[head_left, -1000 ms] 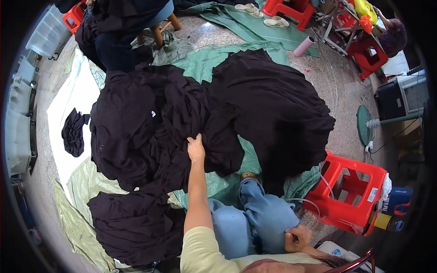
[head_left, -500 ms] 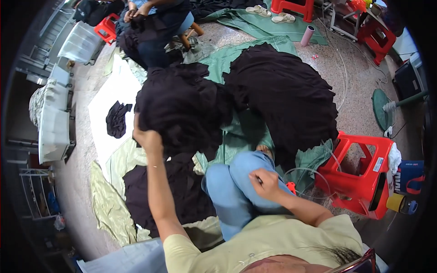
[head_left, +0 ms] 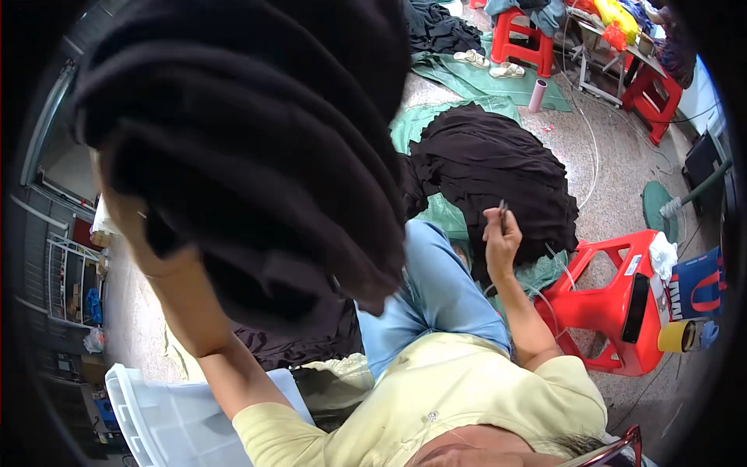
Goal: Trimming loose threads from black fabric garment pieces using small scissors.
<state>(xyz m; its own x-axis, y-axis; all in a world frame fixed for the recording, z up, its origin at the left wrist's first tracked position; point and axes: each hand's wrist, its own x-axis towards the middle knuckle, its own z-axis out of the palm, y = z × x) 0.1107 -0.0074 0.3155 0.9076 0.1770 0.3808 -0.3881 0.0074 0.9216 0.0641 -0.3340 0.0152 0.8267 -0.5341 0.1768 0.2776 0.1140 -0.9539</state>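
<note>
A large dark cloth garment (head_left: 264,156) is lifted high on the left and fills much of the upper left of the view. My left hand (head_left: 120,202) grips its left side; the fingers are mostly covered by the fabric. Over my right knee, my right hand (head_left: 500,241) is closed round a small dark pointed tool (head_left: 503,207), of which only the tip shows. Beyond it lies a heap of dark garments (head_left: 498,167) on green sheeting (head_left: 445,214). More dark cloth (head_left: 303,338) lies beneath the raised garment, left of my legs.
At my right stands a red plastic stool (head_left: 603,303) bearing a dark phone (head_left: 636,307). Beside it are a blue bag (head_left: 696,282) and a yellow cup (head_left: 675,337). A translucent plastic bin (head_left: 183,420) is at lower left. A pink tumbler (head_left: 538,96) and cables are farther off.
My left hand has raised a dark garment from the left pile toward the camera. My right hand has moved up and forward from my lap. The view has shifted.
</note>
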